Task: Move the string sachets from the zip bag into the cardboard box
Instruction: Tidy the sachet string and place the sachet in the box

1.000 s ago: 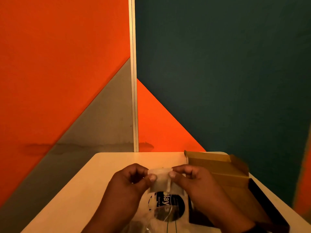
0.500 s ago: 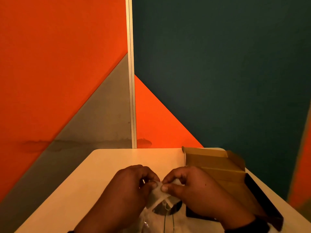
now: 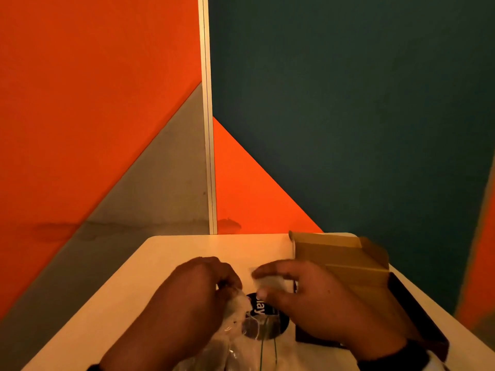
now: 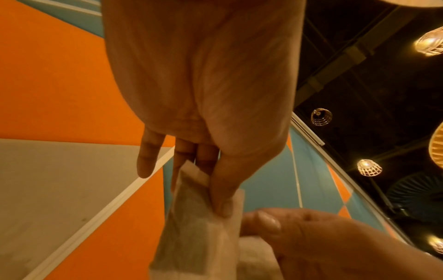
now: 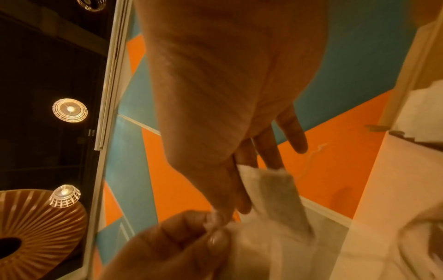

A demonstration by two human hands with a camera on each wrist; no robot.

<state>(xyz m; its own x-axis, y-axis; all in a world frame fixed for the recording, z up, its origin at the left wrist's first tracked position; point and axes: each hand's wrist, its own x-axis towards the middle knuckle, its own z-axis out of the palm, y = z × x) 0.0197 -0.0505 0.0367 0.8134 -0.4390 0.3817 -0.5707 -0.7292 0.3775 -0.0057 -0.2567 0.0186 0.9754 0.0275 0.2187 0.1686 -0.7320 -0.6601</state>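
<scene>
Step in hand: one sachet (image 3: pixel 267 281) out of the bag (image 3: pixel 241 330), lower centre of frame. Right hand (image 3: pixel 308 298) grip: thumb and fingers pinching the sachet. Left hand (image 3: pixel 198 287) grip: pinching the bag mouth, holding it on the table (image 3: pixel 187 247). Next, likely: carry the sachet right into the box (image 3: pixel 340 253), open at centre right

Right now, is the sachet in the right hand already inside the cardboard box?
No: the right hand pinches the sachet above the table, left of the cardboard box.
</scene>
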